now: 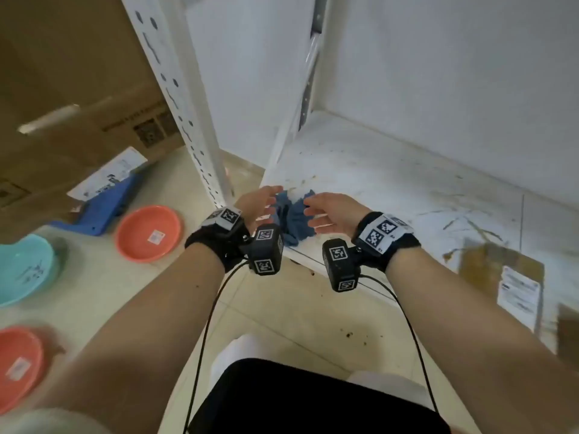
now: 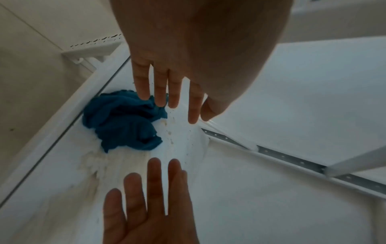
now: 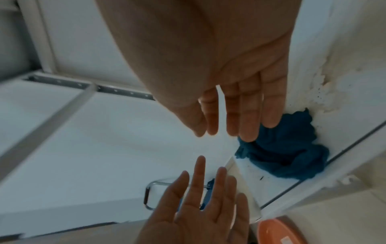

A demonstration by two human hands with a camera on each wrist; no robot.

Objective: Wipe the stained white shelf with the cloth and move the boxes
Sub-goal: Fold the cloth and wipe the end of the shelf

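Over shelf (image 1: pixel 360 170), cloth (image 1: pixel 293 214), both hands spread

Stained white shelf (image 1: pixel 360 170) w/ crumpled blue cloth (image 1: pixel 294 216) at front-left corner, cardboard box (image 1: pixel 507 283) at right.

Cloth (image 1: pixel 293 216): blue, crumpled in a heap at the shelf's front left corner. Shelf (image 1: pixel 391 183): white, low, streaked with brown stains and specks across its surface. Box (image 1: pixel 507 283): brown cardboard, white label, on the shelf's right end.

cloth (image 1: pixel 293 219): partly hidden by hands | box (image 1: pixel 513 286): blurred, label unreadable
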